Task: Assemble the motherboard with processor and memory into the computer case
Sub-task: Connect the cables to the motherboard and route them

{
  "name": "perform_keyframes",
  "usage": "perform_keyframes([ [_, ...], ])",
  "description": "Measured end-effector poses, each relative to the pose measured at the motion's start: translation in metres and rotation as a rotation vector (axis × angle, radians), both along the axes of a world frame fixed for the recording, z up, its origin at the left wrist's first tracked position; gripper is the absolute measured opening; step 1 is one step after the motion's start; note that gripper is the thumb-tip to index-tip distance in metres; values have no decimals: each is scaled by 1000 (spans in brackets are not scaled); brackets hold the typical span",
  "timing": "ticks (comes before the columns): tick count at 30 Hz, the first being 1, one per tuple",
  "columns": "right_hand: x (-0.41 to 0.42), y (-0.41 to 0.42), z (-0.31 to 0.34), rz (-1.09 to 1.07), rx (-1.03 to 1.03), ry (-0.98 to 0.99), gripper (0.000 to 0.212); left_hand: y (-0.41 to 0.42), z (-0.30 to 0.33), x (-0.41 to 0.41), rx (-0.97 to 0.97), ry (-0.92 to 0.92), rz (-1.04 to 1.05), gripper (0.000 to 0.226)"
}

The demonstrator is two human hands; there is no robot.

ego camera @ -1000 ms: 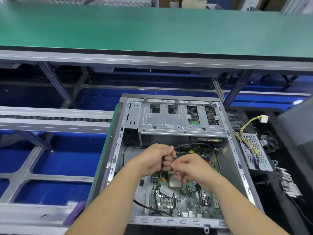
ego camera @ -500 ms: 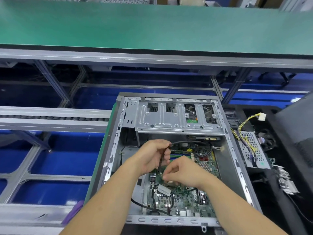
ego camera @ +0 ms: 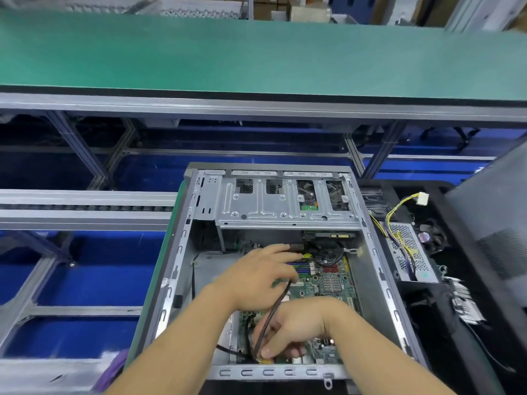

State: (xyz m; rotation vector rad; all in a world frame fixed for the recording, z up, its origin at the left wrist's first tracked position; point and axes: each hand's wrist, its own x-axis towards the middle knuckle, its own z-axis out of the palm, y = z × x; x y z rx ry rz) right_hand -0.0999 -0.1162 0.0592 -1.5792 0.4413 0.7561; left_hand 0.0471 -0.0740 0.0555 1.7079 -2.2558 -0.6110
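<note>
The open grey computer case (ego camera: 285,373) lies flat with the green motherboard (ego camera: 328,283) inside it. My left hand (ego camera: 256,277) reaches over the board toward the blue memory slots (ego camera: 302,269). It holds a black cable (ego camera: 278,303) whose dark connector (ego camera: 296,247) sticks out past the fingertips. The cable runs down to my right hand (ego camera: 293,329). That hand's fingers are curled at the board's near edge, pinching the cable's lower end by a yellow socket (ego camera: 265,362). The processor socket is hidden under my hands.
A metal drive cage (ego camera: 285,206) spans the case's far end. To the right, a power supply (ego camera: 407,252) with yellow wires sits on a black tray, beside a grey side panel (ego camera: 490,223). A green conveyor belt (ego camera: 256,52) runs behind. Roller rails (ego camera: 85,206) lie left.
My hands have parted. The right hand dropped to the board's near edge with the cable end, and the left hand stretched toward the memory slots with the connector.
</note>
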Motion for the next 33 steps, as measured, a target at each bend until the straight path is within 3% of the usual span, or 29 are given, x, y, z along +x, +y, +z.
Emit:
perform_keyframes([
  [6,-4,-12,-4,-196,-49,83,7,5,0,26,99,-173,205,29],
  [12,-21,-40,-23,-561,-730,96,17,10,-22,43,361,-294,511,33],
  [14,-19,-41,-27,-539,-860,134,26,10,-27,41,419,-293,504,35],
  [16,-8,-33,-20,-508,-1002,35,21,8,-29,42,396,-322,482,34],
  [17,-1,-27,-15,-503,-1014,-67,19,7,-29,43,373,-340,475,33],
  [19,14,-10,-11,-383,-809,-231,23,9,-30,45,353,-344,481,39],
  [21,28,10,-10,-63,-557,-226,28,9,-30,44,324,-347,481,42],
  [23,36,22,-13,213,-476,-189,31,6,-27,41,253,-366,479,38],
  [24,38,24,-14,250,-449,-190,30,4,-26,40,210,-358,483,37],
  [27,38,22,-15,228,-408,-222,20,-2,-23,37,138,-189,436,42],
  [29,36,20,-13,161,-433,-256,13,-3,-19,31,204,31,383,37],
  [31,31,12,-10,-72,-427,-297,16,-3,-14,22,328,328,393,25],
  [33,25,-2,-9,-320,-464,-313,19,-3,-10,17,407,565,448,29],
])
